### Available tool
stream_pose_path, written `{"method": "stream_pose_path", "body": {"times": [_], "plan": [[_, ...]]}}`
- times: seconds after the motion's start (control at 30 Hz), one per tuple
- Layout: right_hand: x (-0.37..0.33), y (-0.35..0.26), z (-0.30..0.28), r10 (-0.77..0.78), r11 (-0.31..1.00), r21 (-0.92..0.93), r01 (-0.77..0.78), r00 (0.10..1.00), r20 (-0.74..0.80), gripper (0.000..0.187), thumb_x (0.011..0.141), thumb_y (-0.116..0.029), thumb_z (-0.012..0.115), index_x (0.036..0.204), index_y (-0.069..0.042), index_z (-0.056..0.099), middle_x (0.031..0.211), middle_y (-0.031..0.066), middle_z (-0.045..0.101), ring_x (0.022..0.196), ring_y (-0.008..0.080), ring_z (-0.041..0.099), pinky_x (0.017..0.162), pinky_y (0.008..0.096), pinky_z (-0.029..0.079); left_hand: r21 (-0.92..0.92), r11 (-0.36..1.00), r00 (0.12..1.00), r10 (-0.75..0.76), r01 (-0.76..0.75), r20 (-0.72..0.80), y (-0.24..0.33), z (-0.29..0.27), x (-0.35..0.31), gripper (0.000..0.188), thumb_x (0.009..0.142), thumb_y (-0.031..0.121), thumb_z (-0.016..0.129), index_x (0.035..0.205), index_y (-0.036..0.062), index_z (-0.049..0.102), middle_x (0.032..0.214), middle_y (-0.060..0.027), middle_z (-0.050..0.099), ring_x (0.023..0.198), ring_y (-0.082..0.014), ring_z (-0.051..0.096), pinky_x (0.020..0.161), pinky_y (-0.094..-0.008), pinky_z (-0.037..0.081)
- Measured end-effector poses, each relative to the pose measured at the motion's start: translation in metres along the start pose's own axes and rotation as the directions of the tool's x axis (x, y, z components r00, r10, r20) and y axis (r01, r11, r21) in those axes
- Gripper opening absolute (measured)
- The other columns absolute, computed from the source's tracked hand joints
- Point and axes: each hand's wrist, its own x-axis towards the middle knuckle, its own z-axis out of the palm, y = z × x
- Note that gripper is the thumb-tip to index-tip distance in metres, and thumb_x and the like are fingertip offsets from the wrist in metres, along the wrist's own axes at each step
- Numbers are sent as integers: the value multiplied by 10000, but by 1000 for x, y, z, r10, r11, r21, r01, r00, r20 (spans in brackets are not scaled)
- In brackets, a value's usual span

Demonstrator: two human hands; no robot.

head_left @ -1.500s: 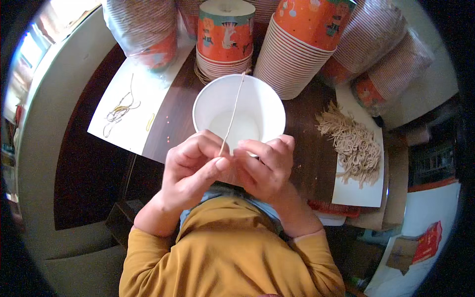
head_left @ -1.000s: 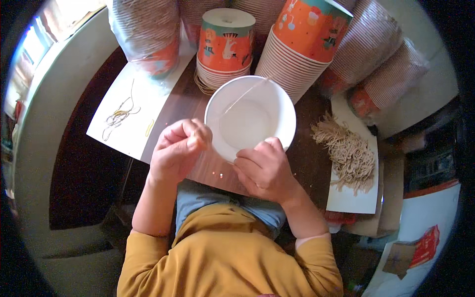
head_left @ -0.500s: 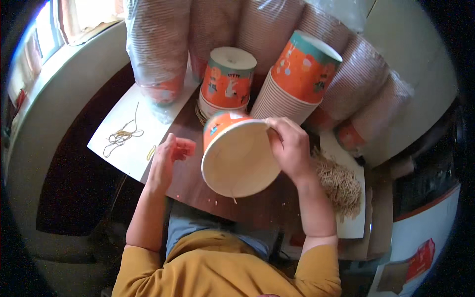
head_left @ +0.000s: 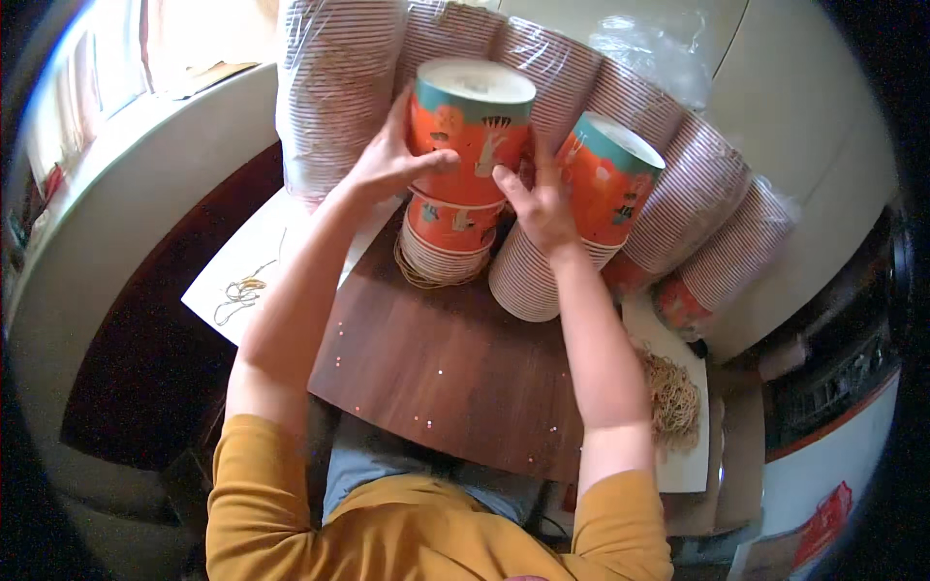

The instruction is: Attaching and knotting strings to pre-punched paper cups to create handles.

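Both my hands hold an upside-down orange paper bucket [head_left: 473, 145] with a green band and a rabbit print. My left hand [head_left: 392, 160] curves around its left side with the thumb across the front. On the right side, my right hand [head_left: 542, 205] grips it, thumb forward. The bucket sits over the top of a short stack of matching upturned buckets [head_left: 450, 228]. Thin tan bands [head_left: 426, 275] circle the base of that stack. Beside my right hand a taller, leaning stack of upturned buckets [head_left: 605, 184] stands close.
Plastic-wrapped stacks of paper buckets [head_left: 339, 97] line the back. Tan loops [head_left: 242, 292] lie on a white sheet at left, and a heap of thin tan strands [head_left: 675, 402] on another at right. Small white specks dot the brown table [head_left: 387, 329]. Loose clear plastic [head_left: 649, 53] rests behind.
The bucket was tilted in my right hand, its open mouth toward me. It is now upside down over the short stack. My left hand has moved up and taken hold of it too.
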Motion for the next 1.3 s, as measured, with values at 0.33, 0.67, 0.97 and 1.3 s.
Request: {"method": "stream_pose_path", "body": {"times": [0.33, 0.67, 0.97, 1.3], "plan": [[-52, 0, 19, 414, 840, -396, -371, 910, 26, 416, 827, -205, 653, 1149, 47, 573, 1154, 237, 598, 1076, 355, 583, 930, 403, 457, 116, 993, 993, -8, 22, -117, -89, 53, -51, 1078, 589, 401, 853, 1395, -12, 268, 1342, -223, 463, 1240, -314, 472, 1050, -409, 366], [9, -59, -116, -2, 289, -954, -80, 996, -85, 373, 715, -243, 779, 961, -10, 622, 1010, 154, 612, 905, 329, 597, 791, 412, 486, 540, 831, 970, 222, -135, -99, -26, 120, -94, 897, 689, 251, 779, 1395, -12, 292, 1383, -238, 392, 1262, -415, 399, 1035, -482, 358], [73, -67, -152, -351, 299, -942, 149, 936, 36, 396, 690, -267, 805, 908, 9, 622, 914, 148, 624, 833, 283, 607, 745, 367, 491, 229, 973, 989, 22, 12, -147, 20, 195, -22, 919, 636, 435, 798, 1301, -33, 368, 1224, -228, 517, 1143, -387, 501, 967, -469, 411], [-63, -169, -195, -49, 975, -183, -126, 684, -728, 292, 887, -140, 643, 1124, 10, 560, 1090, 115, 617, 982, 192, 591, 863, 335, 482, -25, 990, 987, 136, -139, -87, 51, 161, -87, 837, 745, 269, 773, 1401, 20, 316, 1409, -241, 330, 1189, -336, 464, 885, -375, 494]]}}
